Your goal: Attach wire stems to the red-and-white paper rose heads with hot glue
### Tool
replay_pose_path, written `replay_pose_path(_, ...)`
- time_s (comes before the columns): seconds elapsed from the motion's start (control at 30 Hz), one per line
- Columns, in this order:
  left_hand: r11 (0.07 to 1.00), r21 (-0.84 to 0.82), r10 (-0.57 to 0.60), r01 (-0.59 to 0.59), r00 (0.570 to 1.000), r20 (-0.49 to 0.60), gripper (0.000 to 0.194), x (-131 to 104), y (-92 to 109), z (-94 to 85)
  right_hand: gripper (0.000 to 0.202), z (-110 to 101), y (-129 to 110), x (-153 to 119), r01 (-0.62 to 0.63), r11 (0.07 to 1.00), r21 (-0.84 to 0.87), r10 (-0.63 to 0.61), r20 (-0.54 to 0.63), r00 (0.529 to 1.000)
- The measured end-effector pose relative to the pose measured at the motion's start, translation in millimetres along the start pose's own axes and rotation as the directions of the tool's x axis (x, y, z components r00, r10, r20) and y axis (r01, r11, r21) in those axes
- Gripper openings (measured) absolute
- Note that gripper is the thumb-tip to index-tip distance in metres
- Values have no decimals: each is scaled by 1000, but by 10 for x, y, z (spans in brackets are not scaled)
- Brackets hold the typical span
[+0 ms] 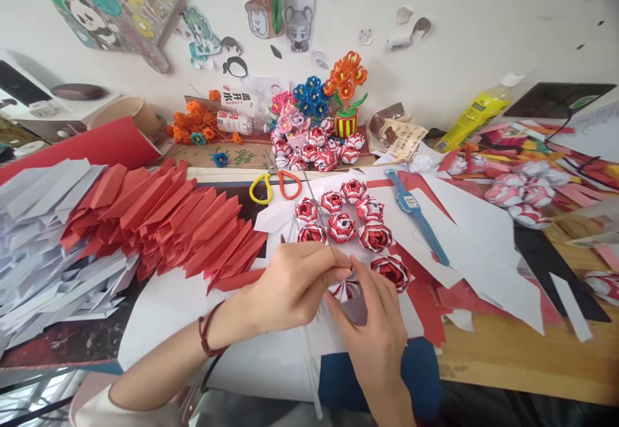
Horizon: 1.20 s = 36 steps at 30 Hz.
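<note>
Between my hands is a red-and-white folded paper flower [344, 290], its striped side facing up. My right hand [374, 324] steadies it, thumb on the near side and fingers along the right. My left hand [300, 282] is closed in a pinch just above the flower, fingertips meeting those of the right hand. A thin dark line, like a wire or thread, shows near the left fingertips; what exactly is pinched is hidden. Just beyond my hands, several finished red-and-white paper flowers [342, 227] rest on white paper [271, 343].
Stacks of folded red paper strips [159, 220] and white paper strips [53, 272] lie at left. Scissors [275, 185] with yellow and orange handles lie behind the flowers. A blue watch [416, 214] rests at right, beside paper scraps [483, 233]. A yellow bottle [476, 114] stands tilted against the wall.
</note>
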<state>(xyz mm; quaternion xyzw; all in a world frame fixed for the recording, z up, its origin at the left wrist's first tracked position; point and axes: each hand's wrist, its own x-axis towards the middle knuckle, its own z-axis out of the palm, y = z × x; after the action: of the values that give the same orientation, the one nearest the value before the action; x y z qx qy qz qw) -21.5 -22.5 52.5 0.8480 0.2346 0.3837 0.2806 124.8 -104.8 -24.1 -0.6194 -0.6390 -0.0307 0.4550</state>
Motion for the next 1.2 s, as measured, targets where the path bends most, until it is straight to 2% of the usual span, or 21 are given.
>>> replay_pose_path(0.3,995,13,103,-103,995,17,14,-11,15,3,48,-7,-15,16,37,999,0,-37,-29,999)
replay_pose_path(0.5,994,13,109,-110,993,41,20,-16,35,-13,48,-11,-11,4,34,999,-3,-34,-20,999)
replay_pose_path(1.2,994,28,107,-109,992,68,20,-69,19,-17,49,-13,11,-17,51,999,-1,-51,8,999)
